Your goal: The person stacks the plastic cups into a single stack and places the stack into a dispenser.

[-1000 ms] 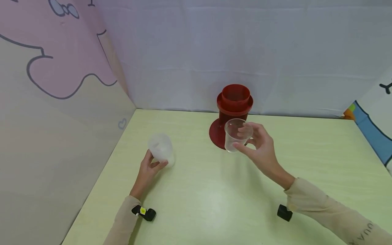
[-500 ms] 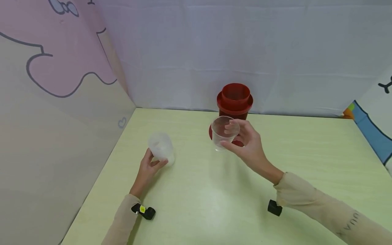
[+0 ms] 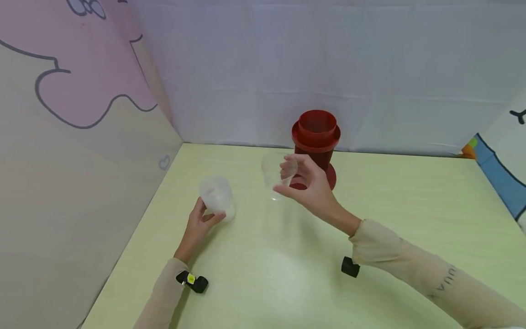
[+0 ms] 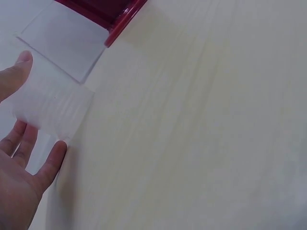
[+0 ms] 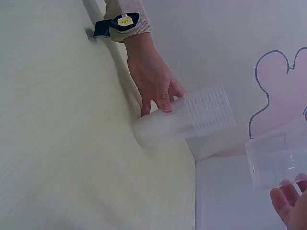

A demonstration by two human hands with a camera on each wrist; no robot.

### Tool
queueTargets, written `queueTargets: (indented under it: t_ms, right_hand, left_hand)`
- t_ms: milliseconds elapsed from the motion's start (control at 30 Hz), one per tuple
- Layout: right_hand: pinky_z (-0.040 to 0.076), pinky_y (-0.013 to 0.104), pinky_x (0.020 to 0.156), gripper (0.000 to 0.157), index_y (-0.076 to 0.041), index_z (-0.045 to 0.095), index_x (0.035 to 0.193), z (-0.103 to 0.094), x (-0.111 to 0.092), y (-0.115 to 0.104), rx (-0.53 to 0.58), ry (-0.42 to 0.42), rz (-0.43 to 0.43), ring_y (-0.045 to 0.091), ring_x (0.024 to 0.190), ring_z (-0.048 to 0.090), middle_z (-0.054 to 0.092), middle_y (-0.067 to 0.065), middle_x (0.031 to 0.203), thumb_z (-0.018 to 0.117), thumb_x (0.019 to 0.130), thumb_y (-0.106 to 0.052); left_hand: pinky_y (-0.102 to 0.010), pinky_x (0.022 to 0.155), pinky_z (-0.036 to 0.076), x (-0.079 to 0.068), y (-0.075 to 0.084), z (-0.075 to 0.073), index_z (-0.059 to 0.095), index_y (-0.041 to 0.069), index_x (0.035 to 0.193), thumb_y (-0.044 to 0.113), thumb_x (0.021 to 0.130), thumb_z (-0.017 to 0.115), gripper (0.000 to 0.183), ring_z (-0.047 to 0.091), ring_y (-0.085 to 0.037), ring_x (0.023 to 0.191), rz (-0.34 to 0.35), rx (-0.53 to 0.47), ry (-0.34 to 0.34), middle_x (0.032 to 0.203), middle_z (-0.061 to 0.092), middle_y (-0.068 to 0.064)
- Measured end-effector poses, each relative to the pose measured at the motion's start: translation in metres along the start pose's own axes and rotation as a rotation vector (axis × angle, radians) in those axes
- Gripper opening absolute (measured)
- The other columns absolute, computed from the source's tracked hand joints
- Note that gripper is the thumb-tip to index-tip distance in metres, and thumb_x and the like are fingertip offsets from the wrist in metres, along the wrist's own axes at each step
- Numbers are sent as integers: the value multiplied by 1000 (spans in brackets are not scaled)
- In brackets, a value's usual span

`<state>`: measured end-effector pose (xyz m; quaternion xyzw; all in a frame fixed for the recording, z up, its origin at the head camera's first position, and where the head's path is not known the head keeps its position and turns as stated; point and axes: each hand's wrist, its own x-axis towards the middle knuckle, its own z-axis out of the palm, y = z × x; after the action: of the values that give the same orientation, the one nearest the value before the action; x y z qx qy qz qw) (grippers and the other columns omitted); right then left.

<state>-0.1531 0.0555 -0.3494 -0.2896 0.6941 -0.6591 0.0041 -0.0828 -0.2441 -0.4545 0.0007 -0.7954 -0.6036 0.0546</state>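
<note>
My left hand (image 3: 197,230) grips a stack of nested clear plastic cups (image 3: 216,198) by its lower part, thumb on one side and fingers on the other. In the right wrist view the ribbed rims of the stacked cups (image 5: 209,111) lean away from the tabletop, with the base down near it. My right hand (image 3: 310,185) pinches a single clear plastic cup (image 3: 269,171) by its side, mouth upward, raised over the table. The cup hangs to the right of the stack, apart from it. It shows again, as a see-through cup (image 5: 268,160), in the right wrist view.
A red cup-shaped container (image 3: 316,135) on a round red base stands at the back of the pale table (image 3: 263,274), partly behind my right hand. A white cloth wall (image 3: 230,77) closes off the back, and a printed panel (image 3: 82,192) stands on the left.
My right hand has carried the single cup leftward, from in front of the red container toward the stack. The left hand and its stack have stayed nearly still.
</note>
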Motion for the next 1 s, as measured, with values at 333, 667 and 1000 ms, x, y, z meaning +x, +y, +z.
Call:
queueTargets:
  t_ms: [333, 667, 1000]
  right_hand:
    - [49, 43, 91, 60, -15, 48, 130, 17, 19, -6, -48, -64, 64, 18, 107, 57, 58, 2, 118, 78, 78, -15]
    - [51, 38, 88, 60, -12, 48, 129, 30, 34, -7, -42, -75, 56, 16, 104, 57, 59, 3, 118, 78, 78, -15]
    - [50, 36, 89, 58, -11, 47, 128, 41, 45, -5, -17, -106, 40, 16, 104, 58, 58, 2, 117, 78, 79, -16]
  left_hand:
    - [-24, 84, 51, 0, 0, -1, 28, 13, 147, 7, 85, 71, 75, 48, -32, 118, -18, 1, 0, 142, 40, -14]
    - [-24, 84, 51, 3, -15, -2, 29, 20, 147, 11, 84, 73, 76, 48, -29, 119, 3, -11, 2, 142, 40, -9]
    - [-24, 85, 51, 7, -33, -1, 31, 27, 145, 16, 84, 74, 75, 46, -24, 120, 34, 4, 17, 141, 42, -5]
